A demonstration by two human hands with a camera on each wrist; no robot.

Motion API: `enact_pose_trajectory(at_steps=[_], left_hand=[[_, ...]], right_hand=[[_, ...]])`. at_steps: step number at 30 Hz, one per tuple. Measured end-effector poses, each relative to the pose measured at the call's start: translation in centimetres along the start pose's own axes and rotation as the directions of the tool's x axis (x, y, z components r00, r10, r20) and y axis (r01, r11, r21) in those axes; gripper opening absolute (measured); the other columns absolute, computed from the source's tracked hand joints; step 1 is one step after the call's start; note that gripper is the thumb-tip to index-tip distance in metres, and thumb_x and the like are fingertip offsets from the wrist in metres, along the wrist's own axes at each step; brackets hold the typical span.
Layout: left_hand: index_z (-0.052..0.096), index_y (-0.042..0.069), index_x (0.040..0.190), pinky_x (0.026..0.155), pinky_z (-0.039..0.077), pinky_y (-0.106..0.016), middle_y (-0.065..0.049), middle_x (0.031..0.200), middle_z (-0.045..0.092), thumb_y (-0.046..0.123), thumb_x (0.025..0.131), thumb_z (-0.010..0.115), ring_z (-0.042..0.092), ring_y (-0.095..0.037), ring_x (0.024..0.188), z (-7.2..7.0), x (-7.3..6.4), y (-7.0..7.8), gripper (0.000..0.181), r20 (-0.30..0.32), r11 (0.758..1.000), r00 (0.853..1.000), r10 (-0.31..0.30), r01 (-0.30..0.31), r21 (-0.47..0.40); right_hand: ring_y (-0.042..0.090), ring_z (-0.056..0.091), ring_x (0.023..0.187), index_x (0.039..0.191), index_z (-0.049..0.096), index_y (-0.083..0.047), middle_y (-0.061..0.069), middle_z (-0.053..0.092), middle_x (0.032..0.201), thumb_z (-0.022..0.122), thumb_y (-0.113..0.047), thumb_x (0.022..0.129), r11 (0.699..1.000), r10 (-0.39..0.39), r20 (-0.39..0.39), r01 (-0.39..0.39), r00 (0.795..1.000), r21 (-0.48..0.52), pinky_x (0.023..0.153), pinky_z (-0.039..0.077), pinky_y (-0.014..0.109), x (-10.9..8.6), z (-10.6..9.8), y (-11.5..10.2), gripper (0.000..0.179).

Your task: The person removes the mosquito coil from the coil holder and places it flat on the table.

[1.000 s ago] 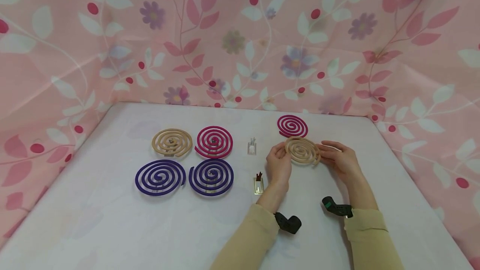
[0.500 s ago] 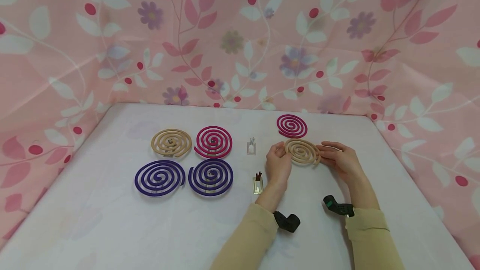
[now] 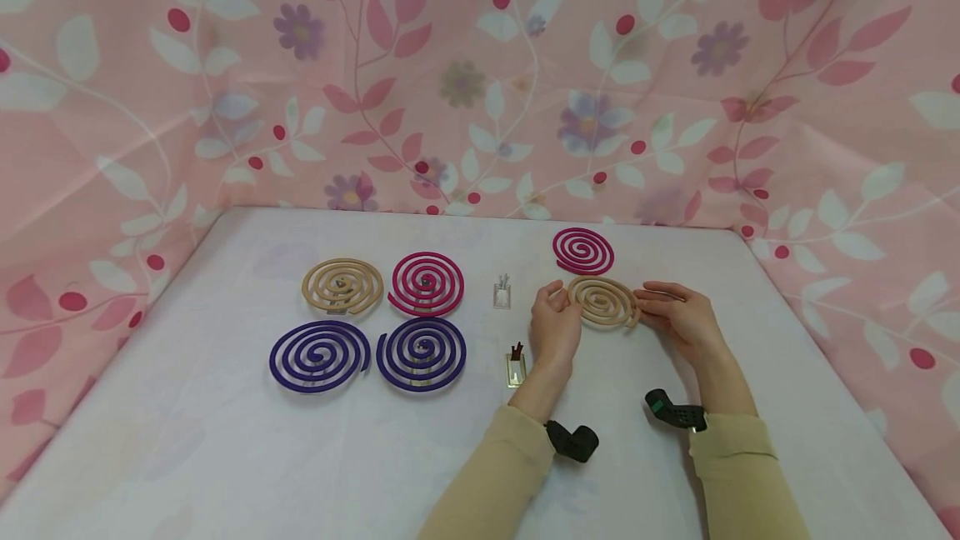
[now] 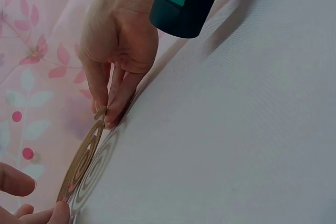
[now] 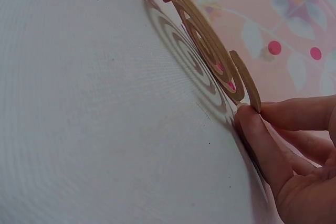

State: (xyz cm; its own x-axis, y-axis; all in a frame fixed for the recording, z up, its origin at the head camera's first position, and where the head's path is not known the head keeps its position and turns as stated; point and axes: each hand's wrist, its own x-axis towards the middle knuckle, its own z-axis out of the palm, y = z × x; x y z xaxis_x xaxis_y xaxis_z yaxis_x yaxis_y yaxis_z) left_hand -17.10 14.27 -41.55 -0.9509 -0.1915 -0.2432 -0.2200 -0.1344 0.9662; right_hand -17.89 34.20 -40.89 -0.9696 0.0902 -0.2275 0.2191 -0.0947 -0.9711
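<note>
Between both hands a tan mosquito coil [image 3: 594,301] is held flat just above the white table; its shadow shows below it in both wrist views. My left hand [image 3: 557,330] holds the coil's left edge with its thumb, and one finger [image 4: 16,180] stands off from the coil. My right hand [image 3: 681,319] pinches the outer end of the spiral at the right, thumb against fingers [image 5: 302,115]. Right behind it lies a magenta coil [image 3: 583,252]. To the left of my left hand stand a silver metal coil stand [image 3: 502,298] and a gold one [image 3: 515,373].
On the left, several coils sit on metal stands: a tan coil [image 3: 342,285], a magenta coil [image 3: 428,284], and two dark purple coils, one left [image 3: 320,355] and one right [image 3: 422,354]. A pink floral cloth [image 3: 465,82] hangs around the white table [image 3: 300,465].
A finger of my left hand has lifted slightly away from the tan coil's edge. The coil and my right hand have hardly moved.
</note>
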Motion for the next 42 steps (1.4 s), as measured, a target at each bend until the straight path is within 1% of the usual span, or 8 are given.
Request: enact_pose_trajectory(at_steps=[7,13,15,18,21,30,36,42], left_hand=[[0.059,0.011,0.132,0.104,0.046,-0.044,-0.009,0.127,0.069,0.006,0.089,0.062,0.065,-0.021,0.118,-0.05,-0.02,0.09,0.043,0.01,1.0,1.0,-0.006,0.006,0.001],[0.059,0.012,0.131,0.102,0.046,-0.044,-0.007,0.123,0.071,0.007,0.086,0.062,0.064,-0.022,0.118,-0.12,0.04,0.0,0.045,-0.002,1.0,1.0,0.003,-0.003,0.021],[0.059,0.012,0.13,0.101,0.047,-0.044,-0.008,0.123,0.071,0.006,0.085,0.062,0.065,-0.021,0.118,-0.15,0.07,-0.05,0.045,-0.003,1.0,1.0,0.005,-0.005,0.012],[0.059,0.011,0.129,0.101,0.048,-0.042,-0.009,0.124,0.07,0.004,0.085,0.061,0.065,-0.021,0.118,-0.2,0.15,-0.15,0.044,0.002,1.0,1.0,0.005,-0.004,-0.014],[0.059,0.01,0.128,0.101,0.049,-0.042,-0.009,0.125,0.07,0.005,0.087,0.061,0.065,-0.021,0.118,-0.21,0.19,-0.18,0.042,0.007,1.0,1.0,0.005,-0.005,-0.018],[0.064,0.016,0.123,0.098,0.046,-0.043,0.0,0.121,0.073,0.011,0.091,0.059,0.063,-0.022,0.121,-0.06,-0.09,-0.23,0.033,-0.005,0.995,1.0,0.009,-0.009,0.101],[0.066,0.018,0.121,0.098,0.046,-0.043,0.001,0.118,0.073,0.014,0.09,0.059,0.062,-0.021,0.122,0.0,-0.18,-0.14,0.031,-0.01,0.991,1.0,0.013,-0.012,0.136],[0.067,0.017,0.118,0.094,0.048,-0.042,0.0,0.115,0.075,0.014,0.087,0.06,0.063,-0.022,0.12,-0.15,0.09,-0.25,0.032,-0.023,0.99,1.0,0.021,-0.018,0.141]], right_hand=[[0.003,0.071,0.089,0.145,0.035,0.013,-0.008,0.075,0.09,0.06,0.005,0.095,0.999,-0.004,-0.051,0.001,0.999,-0.049,0.08,0.058,0.021,0.03,0.34,-0.07,0.056],[0.001,0.071,0.088,0.144,0.039,0.01,-0.011,0.075,0.09,0.061,0.002,0.095,0.997,0.004,-0.095,-0.01,0.995,-0.071,0.08,0.058,0.019,0.07,0.46,0.06,0.055],[0.001,0.071,0.089,0.143,0.04,0.009,-0.011,0.075,0.091,0.062,0.002,0.095,0.998,-0.005,-0.099,-0.001,0.995,-0.068,0.079,0.058,0.019,0.07,0.45,0.11,0.054],[0.002,0.071,0.09,0.142,0.041,0.01,-0.011,0.075,0.092,0.063,0.001,0.095,0.998,-0.02,-0.1,0.013,0.995,-0.067,0.08,0.058,0.019,0.08,0.49,0.18,0.053],[0.002,0.071,0.09,0.141,0.041,0.011,-0.01,0.075,0.092,0.063,0.001,0.094,0.998,-0.027,-0.098,0.021,0.995,-0.065,0.08,0.058,0.019,0.1,0.54,0.15,0.053],[0.0,0.071,0.085,0.142,0.04,0.012,-0.012,0.075,0.087,0.063,-0.002,0.095,0.993,-0.004,-0.111,-0.009,0.994,-0.119,0.078,0.058,0.018,0.09,0.18,-0.25,0.054],[0.002,0.072,0.081,0.141,0.038,0.015,-0.011,0.074,0.082,0.063,-0.005,0.096,0.993,-0.014,-0.101,0.002,0.995,-0.12,0.076,0.058,0.018,-0.03,-0.14,-0.34,0.055],[0.002,0.072,0.082,0.141,0.039,0.015,-0.011,0.075,0.084,0.063,-0.006,0.096,0.994,-0.009,-0.094,-0.002,0.996,-0.113,0.077,0.058,0.019,0.06,0.01,-0.29,0.055]])
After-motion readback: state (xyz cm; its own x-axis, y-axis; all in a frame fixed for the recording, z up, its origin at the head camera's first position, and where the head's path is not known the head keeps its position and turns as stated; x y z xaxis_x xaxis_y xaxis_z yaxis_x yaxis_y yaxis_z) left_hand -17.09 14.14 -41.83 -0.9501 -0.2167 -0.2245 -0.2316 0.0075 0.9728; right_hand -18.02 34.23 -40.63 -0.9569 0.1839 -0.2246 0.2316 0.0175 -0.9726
